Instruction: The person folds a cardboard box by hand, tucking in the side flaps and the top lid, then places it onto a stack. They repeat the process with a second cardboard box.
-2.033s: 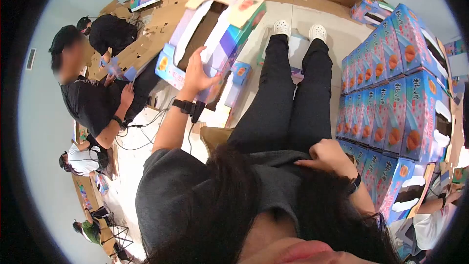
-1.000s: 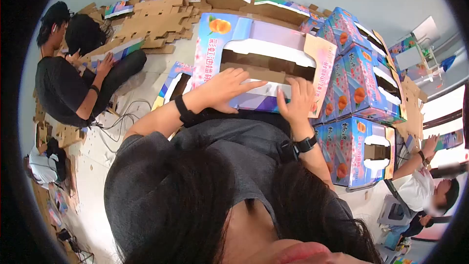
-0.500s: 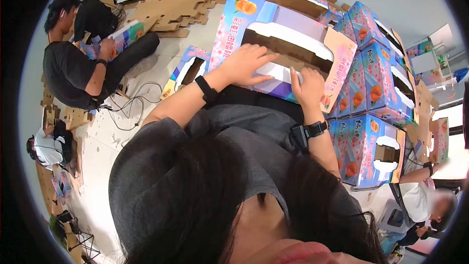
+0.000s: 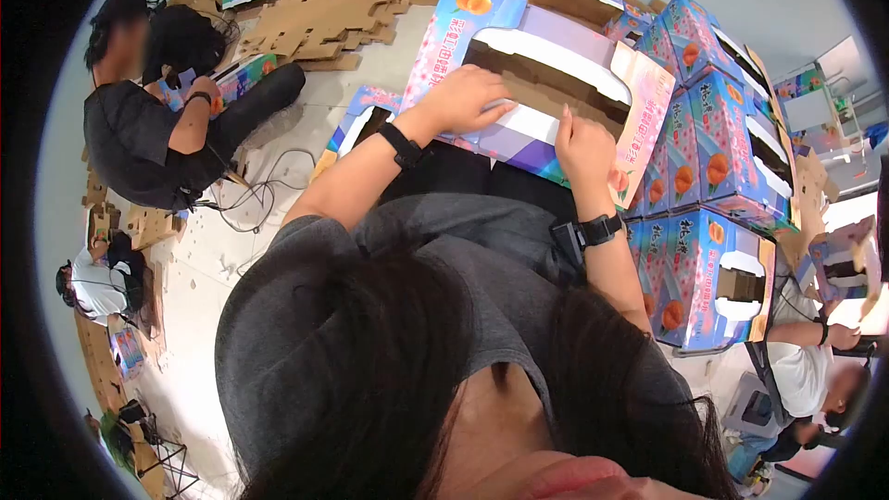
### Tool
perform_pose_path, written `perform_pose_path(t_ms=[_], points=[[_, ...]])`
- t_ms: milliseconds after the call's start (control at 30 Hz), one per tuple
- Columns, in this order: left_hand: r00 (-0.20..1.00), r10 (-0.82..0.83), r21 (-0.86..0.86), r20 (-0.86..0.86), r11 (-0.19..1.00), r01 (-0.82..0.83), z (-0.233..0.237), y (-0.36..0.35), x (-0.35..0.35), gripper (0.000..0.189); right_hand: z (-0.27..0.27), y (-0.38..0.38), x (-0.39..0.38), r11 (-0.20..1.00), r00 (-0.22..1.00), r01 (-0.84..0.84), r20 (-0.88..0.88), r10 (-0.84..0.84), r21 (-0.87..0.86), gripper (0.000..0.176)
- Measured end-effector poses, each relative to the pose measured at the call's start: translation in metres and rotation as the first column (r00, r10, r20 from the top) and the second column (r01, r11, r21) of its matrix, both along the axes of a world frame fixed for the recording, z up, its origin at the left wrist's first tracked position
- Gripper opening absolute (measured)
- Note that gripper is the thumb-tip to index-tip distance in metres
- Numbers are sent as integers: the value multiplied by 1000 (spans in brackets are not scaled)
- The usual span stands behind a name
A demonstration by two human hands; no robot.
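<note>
Loose left hand [image 4: 468,97], fingers spread over the near edge of the carton's opening, thumb apart, not clenched. Your right hand [image 4: 589,148] bends its fingers at the same edge, thumb raised; whether they pinch the board, you cannot tell from this view.

Largest first: printed cartons [image 4: 718,134] stand stacked on your right, openings outward. Flat brown cardboard [image 4: 315,18] lies spread on the floor ahead, left of centre. A seated co-worker [image 4: 139,143] in dark clothing handles a printed piece on your left.

Nearer, the carton [image 4: 565,26] sits across your thighs, tilted, long opening [image 4: 546,83] facing up. Its near end reaches close to the stack. Another printed carton [image 4: 352,125] stands just beyond your left forearm. Smaller: a white strip [image 4: 532,122] edges the near side of the opening, between and under your hands. Straps circle both wrists.

Step in hand, as judged: both hands working or steadying that near edge, box body already formed. Your next move calls for light, even pressure along the strip, with the carton kept steady on your lap; one-sided force could tip it or crease the thin edge.
</note>
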State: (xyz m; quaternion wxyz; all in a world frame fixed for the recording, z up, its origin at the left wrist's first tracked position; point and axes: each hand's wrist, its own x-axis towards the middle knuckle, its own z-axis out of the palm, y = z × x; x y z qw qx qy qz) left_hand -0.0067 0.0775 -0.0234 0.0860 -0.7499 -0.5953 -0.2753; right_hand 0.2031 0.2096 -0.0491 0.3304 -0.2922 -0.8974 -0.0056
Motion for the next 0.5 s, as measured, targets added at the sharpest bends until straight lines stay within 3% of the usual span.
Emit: perform_pose_path(t_ms=[33,133,167,200,233,267,367,400,500], points=[[999,-38,120,10,992,37,3,-2,4,22,0,-2,1,1000,1000,17,2,-17,3,46],[949,-95,180,299,983,42,27,-10,34,27,-1,-8,9,1000,999,16,-48,-15,21,43],[718,-138,107,683,990,89,30,-14,48,31,-1,-11,12,1000,998,4,-70,-2,28,42],[343,-112,60,932,985,160,31,-19,61,35,-1,-14,15,999,998,-1,-69,3,33,42],[-96,-25,47,995,970,240,36,-23,70,39,0,-17,18,999,998,-8,-67,10,37,41],[-319,71,76,945,901,427,48,-32,69,60,-1,-20,21,999,998,-17,-65,20,41,41],[-733,238,194,637,871,452,54,-33,80,76,-2,-24,30,995,994,-67,-79,73,71,40],[-786,214,214,580,891,401,52,-30,82,92,-1,-27,31,996,993,-69,-92,74,53,40],[-789,153,135,595,949,286,56,-28,91,98,10,-34,39,996,994,-83,-76,81,-34,41]])
